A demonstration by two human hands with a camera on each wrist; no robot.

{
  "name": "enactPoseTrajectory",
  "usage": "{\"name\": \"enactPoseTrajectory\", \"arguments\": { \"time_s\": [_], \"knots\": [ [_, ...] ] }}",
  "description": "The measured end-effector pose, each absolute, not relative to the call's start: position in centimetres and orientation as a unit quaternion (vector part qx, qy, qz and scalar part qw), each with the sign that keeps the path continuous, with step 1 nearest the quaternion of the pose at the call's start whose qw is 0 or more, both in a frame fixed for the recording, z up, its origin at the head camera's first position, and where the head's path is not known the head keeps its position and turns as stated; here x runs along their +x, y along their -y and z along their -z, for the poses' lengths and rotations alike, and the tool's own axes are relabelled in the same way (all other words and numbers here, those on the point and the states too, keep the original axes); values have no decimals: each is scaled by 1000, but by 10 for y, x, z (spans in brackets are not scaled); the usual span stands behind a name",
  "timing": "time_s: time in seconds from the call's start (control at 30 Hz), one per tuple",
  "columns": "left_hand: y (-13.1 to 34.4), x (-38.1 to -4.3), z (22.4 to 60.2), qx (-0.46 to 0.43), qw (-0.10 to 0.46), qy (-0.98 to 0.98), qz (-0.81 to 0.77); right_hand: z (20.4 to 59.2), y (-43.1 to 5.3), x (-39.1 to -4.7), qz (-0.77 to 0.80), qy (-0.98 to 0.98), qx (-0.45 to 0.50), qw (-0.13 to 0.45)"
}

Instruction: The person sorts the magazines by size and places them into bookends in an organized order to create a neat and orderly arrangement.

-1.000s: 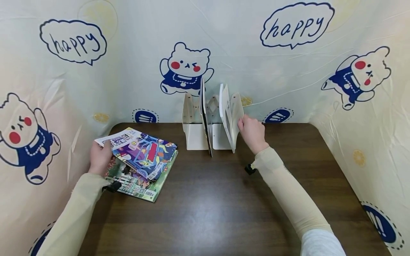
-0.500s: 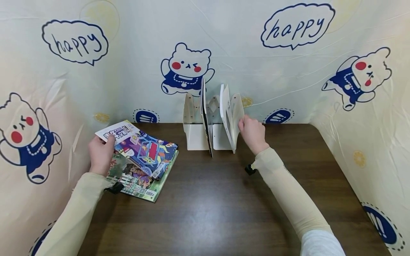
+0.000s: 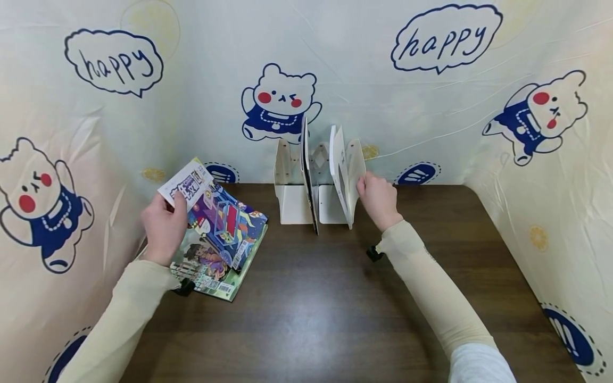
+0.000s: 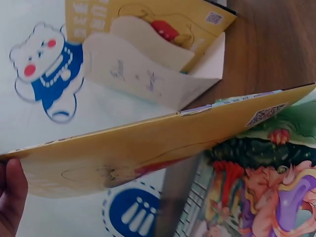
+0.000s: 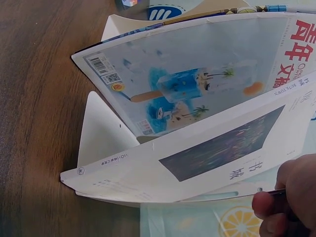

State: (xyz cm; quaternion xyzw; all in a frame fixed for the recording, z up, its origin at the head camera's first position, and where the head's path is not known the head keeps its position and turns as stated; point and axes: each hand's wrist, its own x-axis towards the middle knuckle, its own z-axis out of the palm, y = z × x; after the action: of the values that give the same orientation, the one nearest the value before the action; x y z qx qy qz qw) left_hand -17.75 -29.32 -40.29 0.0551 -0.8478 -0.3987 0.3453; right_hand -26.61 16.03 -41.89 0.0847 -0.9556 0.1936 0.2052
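My left hand (image 3: 165, 226) grips the white-topped end of a blue-purple magazine (image 3: 230, 218), tilted with that end raised. Its yellowish back (image 4: 118, 155) faces the left wrist camera. Beneath it, a larger green illustrated magazine (image 3: 210, 266) lies on the table, partly covered. At the back middle stands a white book rack (image 3: 294, 205). My right hand (image 3: 380, 201) holds the rack's right end panel with curled fingers. In the rack, a white magazine (image 5: 222, 148) leans against that panel, and a magazine with an ice-pop cover (image 5: 182, 84) stands upright further left.
A brown wooden table (image 3: 306, 319) stretches before me. Pale fabric with printed bears (image 3: 280, 106) hangs behind the rack and along both sides. The rack has gaps left of and between its magazines.
My left hand has moved right and slightly up, raising and turning the blue-purple magazine's near-left end. The right hand stays on the rack, and the green magazine has not moved.
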Motion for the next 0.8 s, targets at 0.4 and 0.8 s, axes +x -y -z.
{"name": "enactPoseTrajectory", "arguments": {
  "time_s": [0.4,0.8],
  "knots": [
    [252,-160,379,-86,441,826,341,417,-159,-265,-189,958,77,202],
    [220,-134,354,-142,449,815,337,421,-160,-267,-188,955,85,212]
  ]
}}
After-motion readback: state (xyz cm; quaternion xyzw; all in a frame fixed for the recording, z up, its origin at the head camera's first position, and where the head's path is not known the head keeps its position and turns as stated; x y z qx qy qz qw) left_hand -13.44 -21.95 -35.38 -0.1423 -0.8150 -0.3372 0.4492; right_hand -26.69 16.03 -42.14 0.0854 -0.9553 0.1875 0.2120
